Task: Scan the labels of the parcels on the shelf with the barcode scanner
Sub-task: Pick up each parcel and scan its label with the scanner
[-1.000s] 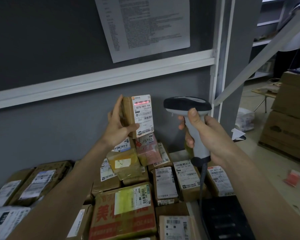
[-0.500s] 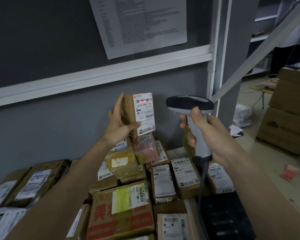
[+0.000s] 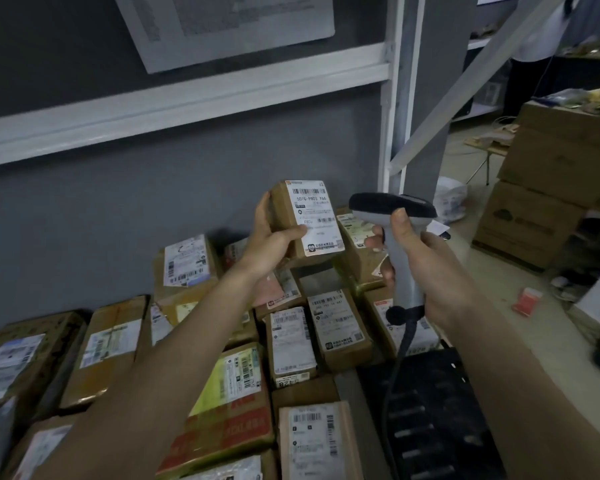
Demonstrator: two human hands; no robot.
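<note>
mid-frame, the left hand (image 3: 271, 242) grips a small parcel (image 3: 307, 220), label facing the scanner (image 3: 394, 211) clutched in the right hand (image 3: 426, 268) beside it; scanning step, next likely returning it to the shelf pile (image 3: 291, 344) below.

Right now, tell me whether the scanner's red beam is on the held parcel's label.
Off, as far as shows: no red line falls on the label of the parcel that the left hand holds beside the scanner.

The left hand (image 3: 269, 242) held a small brown parcel (image 3: 307, 221), label facing the camera, beside the barcode scanner (image 3: 395, 230) gripped by the right hand (image 3: 426, 268), above the shelf's parcels (image 3: 338, 323).
</note>
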